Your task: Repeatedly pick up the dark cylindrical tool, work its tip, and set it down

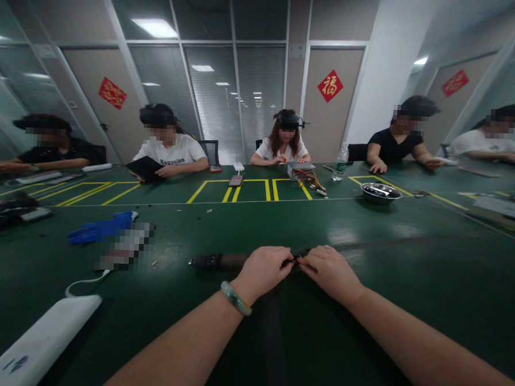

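My left hand (265, 269) and my right hand (330, 270) meet low in the middle of the green table (409, 270). Both are closed in a pinch on a small dark thing (298, 258) between the fingertips; what it is I cannot make out. A dark electric screwdriver (213, 262) lies on the table just left of my left hand, its tip pointing left. A pale green bangle (236, 298) sits on my left wrist.
A blue glove (102, 228) lies at the left, a white power bank (38, 343) with a cable at the near left. A metal bowl (380, 192) and a water bottle (340, 161) stand further back. Several people sit around the far side.
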A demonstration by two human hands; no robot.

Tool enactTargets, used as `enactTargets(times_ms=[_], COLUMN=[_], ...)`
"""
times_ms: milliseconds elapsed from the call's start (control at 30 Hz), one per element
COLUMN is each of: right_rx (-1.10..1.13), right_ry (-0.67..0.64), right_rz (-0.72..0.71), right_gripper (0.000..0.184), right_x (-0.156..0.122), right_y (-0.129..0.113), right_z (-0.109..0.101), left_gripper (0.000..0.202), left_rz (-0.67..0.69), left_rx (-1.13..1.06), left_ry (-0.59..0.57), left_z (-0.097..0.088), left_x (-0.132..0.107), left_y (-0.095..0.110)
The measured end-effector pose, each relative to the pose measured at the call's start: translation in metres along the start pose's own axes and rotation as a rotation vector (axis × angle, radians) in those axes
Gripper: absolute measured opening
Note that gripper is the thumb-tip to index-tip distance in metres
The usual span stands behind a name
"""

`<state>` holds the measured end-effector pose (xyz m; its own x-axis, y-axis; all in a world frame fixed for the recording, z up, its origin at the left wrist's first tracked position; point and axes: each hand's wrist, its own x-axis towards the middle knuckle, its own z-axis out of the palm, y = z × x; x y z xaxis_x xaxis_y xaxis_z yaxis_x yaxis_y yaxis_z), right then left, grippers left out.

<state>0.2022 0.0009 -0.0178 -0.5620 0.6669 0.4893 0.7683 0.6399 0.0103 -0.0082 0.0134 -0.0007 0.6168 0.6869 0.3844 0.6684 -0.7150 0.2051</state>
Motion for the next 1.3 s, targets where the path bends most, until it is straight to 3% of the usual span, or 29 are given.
enactTargets(times_ms=[367, 600, 733, 833, 1033, 1167, 1300], right_rx=[-0.063, 0.064, 0.085, 0.042, 0.027, -0.022, -0.100], right_ry=[-0.033, -0.007, -0.110, -0.191, -0.160, -0.192, -0.230], right_rz=[-0.004, 0.042, 0.058, 0.078, -0.002, 0.100, 0.400], right_gripper=[0.015, 0.014, 0.023, 0.017, 0.024, 0.015, 0.010], right_x=[0.004, 0.010, 0.013, 0.015, 0.021, 0.015, -0.039], right_y=[-0.001, 0.002, 0.006, 0.006, 0.004, 0.033, 0.099], right_z=[-0.001, 0.008, 0.016, 0.017, 0.016, 0.008, -0.021], left_gripper=[0.015, 0.011, 0.013, 0.014, 0.057, 0.056, 0.054], left_rz=[0.019, -0.007, -0.019, -0.049, 0.064, 0.120, 0.131], left_rx=[0.060, 0.088, 0.096, 0.087, 0.097, 0.101, 0.086], left_ry=[-0.004, -0.042, -0.038, -0.063, 0.043, 0.036, 0.006], left_z=[0.003, 0.001, 0.002, 0.001, -0.011, -0.021, -0.022], left_x=[0.002, 0.004, 0.004, 0.002, -0.003, -0.006, -0.008], left_y=[0.005, 0.007, 0.006, 0.006, 0.013, 0.015, 0.012])
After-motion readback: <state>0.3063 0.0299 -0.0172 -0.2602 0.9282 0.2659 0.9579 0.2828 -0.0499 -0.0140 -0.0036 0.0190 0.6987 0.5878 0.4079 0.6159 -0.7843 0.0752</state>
